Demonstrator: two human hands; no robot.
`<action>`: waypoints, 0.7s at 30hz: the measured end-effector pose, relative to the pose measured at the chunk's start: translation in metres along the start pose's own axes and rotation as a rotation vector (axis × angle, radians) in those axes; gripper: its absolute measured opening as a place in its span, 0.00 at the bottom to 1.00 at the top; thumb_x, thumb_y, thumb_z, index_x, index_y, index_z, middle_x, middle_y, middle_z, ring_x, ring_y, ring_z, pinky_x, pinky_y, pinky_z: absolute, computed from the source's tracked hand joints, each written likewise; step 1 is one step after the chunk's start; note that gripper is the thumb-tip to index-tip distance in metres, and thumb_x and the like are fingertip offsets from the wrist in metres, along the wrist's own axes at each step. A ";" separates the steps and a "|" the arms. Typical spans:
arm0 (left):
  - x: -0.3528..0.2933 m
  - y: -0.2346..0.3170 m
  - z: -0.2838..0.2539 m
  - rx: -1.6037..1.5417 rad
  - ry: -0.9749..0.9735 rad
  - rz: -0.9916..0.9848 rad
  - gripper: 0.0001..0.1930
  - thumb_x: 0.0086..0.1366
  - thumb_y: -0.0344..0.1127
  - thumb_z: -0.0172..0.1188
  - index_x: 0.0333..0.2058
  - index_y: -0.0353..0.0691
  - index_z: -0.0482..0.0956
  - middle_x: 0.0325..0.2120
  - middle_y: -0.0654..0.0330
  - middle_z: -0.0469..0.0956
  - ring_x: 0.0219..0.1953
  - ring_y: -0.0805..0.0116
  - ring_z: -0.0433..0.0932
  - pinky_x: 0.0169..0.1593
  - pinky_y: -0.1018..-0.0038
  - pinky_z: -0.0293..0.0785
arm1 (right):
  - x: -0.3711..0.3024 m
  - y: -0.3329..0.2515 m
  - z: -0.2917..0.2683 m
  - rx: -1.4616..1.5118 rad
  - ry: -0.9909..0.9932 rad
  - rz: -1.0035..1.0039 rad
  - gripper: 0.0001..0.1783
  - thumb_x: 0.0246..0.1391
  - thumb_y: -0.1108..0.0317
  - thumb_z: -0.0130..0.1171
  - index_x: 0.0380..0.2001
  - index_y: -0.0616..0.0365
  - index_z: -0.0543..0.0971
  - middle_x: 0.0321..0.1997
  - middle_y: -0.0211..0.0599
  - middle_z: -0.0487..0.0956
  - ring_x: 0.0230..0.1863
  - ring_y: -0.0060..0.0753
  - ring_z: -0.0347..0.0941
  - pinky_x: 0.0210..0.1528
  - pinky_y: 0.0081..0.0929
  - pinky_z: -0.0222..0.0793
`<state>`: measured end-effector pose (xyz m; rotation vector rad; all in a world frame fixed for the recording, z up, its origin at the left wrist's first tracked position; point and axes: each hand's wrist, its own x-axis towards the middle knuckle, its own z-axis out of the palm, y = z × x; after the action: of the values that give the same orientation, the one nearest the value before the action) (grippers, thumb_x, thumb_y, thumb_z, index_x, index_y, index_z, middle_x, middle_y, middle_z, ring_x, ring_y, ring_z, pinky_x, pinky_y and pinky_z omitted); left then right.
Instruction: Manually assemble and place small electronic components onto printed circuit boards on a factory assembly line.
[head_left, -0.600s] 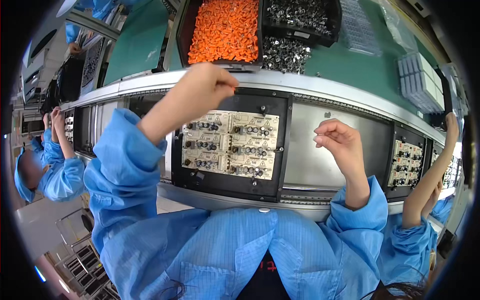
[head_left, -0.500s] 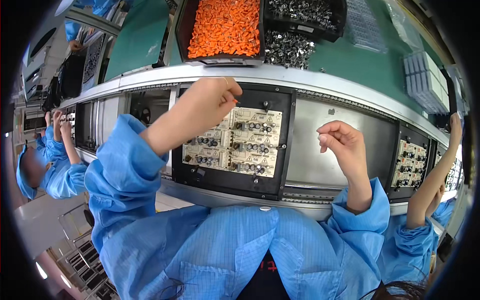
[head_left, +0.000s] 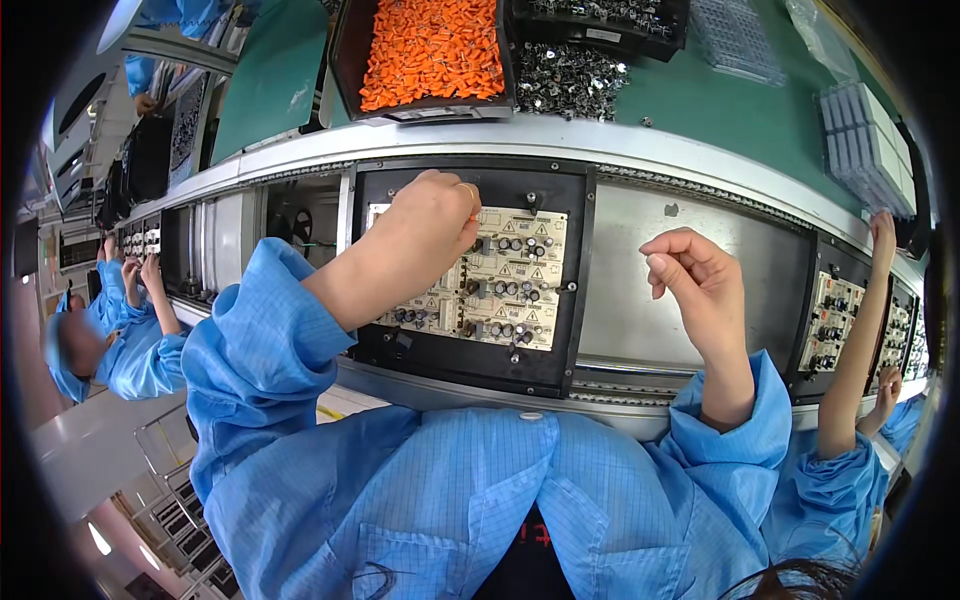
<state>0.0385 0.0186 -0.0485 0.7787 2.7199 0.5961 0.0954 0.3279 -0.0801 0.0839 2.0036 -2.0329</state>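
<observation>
My left hand (head_left: 432,222) is over the upper left part of a cream circuit board panel (head_left: 507,272), its fingers pinched together. The back of the hand hides its fingertips and that part of the panel; the small orange component seen between them a moment ago is out of sight. The panel lies in a black frame (head_left: 470,375) and carries several black cylindrical parts. To the right, my right hand (head_left: 700,285) hovers above a bare metal section (head_left: 640,320) of the line. Its fingers are curled against the thumb; whatever they hold, if anything, cannot be made out.
Beyond the rail (head_left: 600,140), a black bin holds orange components (head_left: 432,55). Beside it are a pile of small metal parts (head_left: 570,85) and a second black bin (head_left: 600,40). White stacked trays (head_left: 868,145) stand far right. Co-workers' arms (head_left: 850,350) reach in at right and left.
My left hand has moved slightly down onto the panel, and the orange component at its fingertips is now hidden. My right hand has shifted slightly right. The right co-worker's raised hand has moved left.
</observation>
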 end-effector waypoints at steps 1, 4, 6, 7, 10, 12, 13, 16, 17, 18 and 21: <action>0.001 0.000 0.001 0.011 -0.004 0.007 0.05 0.59 0.27 0.63 0.33 0.31 0.80 0.28 0.50 0.80 0.38 0.49 0.79 0.43 0.61 0.75 | 0.000 0.000 0.000 -0.003 -0.001 -0.012 0.05 0.60 0.78 0.60 0.40 0.65 0.81 0.32 0.32 0.79 0.30 0.19 0.73 0.32 0.17 0.71; 0.002 0.000 0.002 0.034 -0.013 0.007 0.05 0.59 0.26 0.62 0.32 0.30 0.79 0.29 0.49 0.80 0.39 0.49 0.79 0.44 0.61 0.75 | 0.000 -0.002 0.001 -0.002 0.016 -0.071 0.06 0.58 0.80 0.61 0.40 0.67 0.81 0.37 0.34 0.79 0.32 0.21 0.74 0.35 0.19 0.74; 0.004 -0.001 0.003 0.043 -0.013 -0.001 0.04 0.59 0.26 0.62 0.31 0.30 0.79 0.29 0.49 0.80 0.39 0.49 0.79 0.44 0.61 0.75 | 0.001 -0.002 0.001 -0.004 0.015 -0.099 0.07 0.57 0.81 0.61 0.40 0.67 0.81 0.39 0.35 0.78 0.34 0.22 0.75 0.36 0.19 0.75; 0.006 -0.002 0.004 0.049 -0.013 0.014 0.05 0.59 0.26 0.62 0.32 0.30 0.79 0.29 0.49 0.80 0.38 0.49 0.79 0.43 0.61 0.75 | 0.001 -0.001 0.001 -0.005 0.025 -0.113 0.07 0.57 0.82 0.60 0.39 0.68 0.82 0.41 0.36 0.78 0.35 0.24 0.76 0.39 0.21 0.76; 0.007 -0.003 0.004 0.062 -0.002 0.016 0.06 0.58 0.27 0.62 0.33 0.30 0.79 0.27 0.49 0.80 0.37 0.49 0.80 0.42 0.61 0.76 | 0.001 0.002 -0.001 -0.009 0.016 -0.141 0.08 0.55 0.85 0.60 0.39 0.70 0.82 0.45 0.38 0.77 0.39 0.27 0.77 0.43 0.24 0.79; 0.011 0.001 -0.003 -0.029 -0.062 -0.048 0.08 0.57 0.28 0.62 0.33 0.28 0.78 0.30 0.43 0.80 0.39 0.44 0.79 0.45 0.57 0.75 | 0.001 0.003 -0.004 0.004 0.001 -0.098 0.08 0.55 0.86 0.59 0.37 0.70 0.82 0.45 0.39 0.77 0.41 0.29 0.78 0.46 0.28 0.80; 0.014 0.001 -0.010 -0.078 -0.090 -0.074 0.10 0.56 0.29 0.61 0.34 0.27 0.77 0.32 0.40 0.80 0.39 0.42 0.79 0.46 0.55 0.75 | 0.002 0.002 -0.005 0.006 -0.003 -0.076 0.08 0.55 0.87 0.58 0.37 0.71 0.82 0.46 0.39 0.77 0.43 0.30 0.78 0.48 0.29 0.81; 0.043 -0.006 -0.040 -0.036 0.010 -0.070 0.10 0.62 0.32 0.62 0.35 0.29 0.78 0.24 0.49 0.81 0.29 0.55 0.82 0.37 0.64 0.77 | 0.006 0.004 0.000 -0.015 -0.003 -0.088 0.08 0.55 0.87 0.58 0.37 0.71 0.82 0.46 0.40 0.77 0.43 0.31 0.78 0.48 0.29 0.81; 0.058 -0.018 -0.043 -0.005 0.175 -0.057 0.10 0.62 0.32 0.61 0.36 0.29 0.79 0.25 0.49 0.82 0.29 0.58 0.83 0.36 0.66 0.77 | 0.007 0.006 0.003 -0.017 -0.006 -0.095 0.08 0.55 0.87 0.58 0.37 0.70 0.83 0.46 0.40 0.77 0.44 0.31 0.78 0.48 0.29 0.81; 0.073 -0.030 -0.046 0.020 0.345 -0.045 0.10 0.63 0.32 0.61 0.37 0.29 0.79 0.25 0.50 0.82 0.29 0.61 0.83 0.36 0.68 0.77 | 0.007 0.006 0.008 -0.035 -0.007 -0.094 0.08 0.55 0.87 0.58 0.37 0.70 0.83 0.46 0.40 0.77 0.44 0.31 0.78 0.48 0.29 0.81; 0.108 -0.050 -0.073 0.365 0.518 -0.117 0.11 0.59 0.33 0.63 0.37 0.31 0.79 0.28 0.39 0.81 0.39 0.41 0.82 0.45 0.54 0.79 | 0.009 0.000 0.024 -0.210 -0.074 -0.221 0.08 0.55 0.87 0.58 0.37 0.70 0.83 0.45 0.41 0.77 0.43 0.32 0.78 0.48 0.27 0.80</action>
<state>-0.0980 0.0158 -0.0197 0.5942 3.3886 0.3053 0.0910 0.3028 -0.0814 -0.2629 2.2505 -1.9017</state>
